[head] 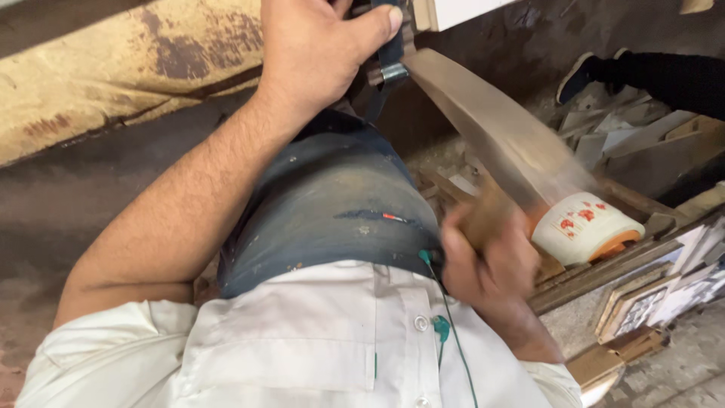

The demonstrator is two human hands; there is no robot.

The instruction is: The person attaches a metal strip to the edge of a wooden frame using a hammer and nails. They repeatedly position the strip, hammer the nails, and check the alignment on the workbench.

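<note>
My left hand is at the top of the view, fingers closed around a dark strap with a metal buckle, next to the edge of a white board. My right hand, blurred by motion, grips the wooden handle of a hand saw. The saw's long grey blade runs up and to the left, and its narrow tip ends near the buckle by my left thumb. My knee in dark, paint-flecked trousers sits between the two hands.
A white cup with red flowers and an orange rim lies on its side just right of the saw handle. Wood offcuts and picture frames crowd the right side. Another person's dark shoe and trouser leg are at the upper right.
</note>
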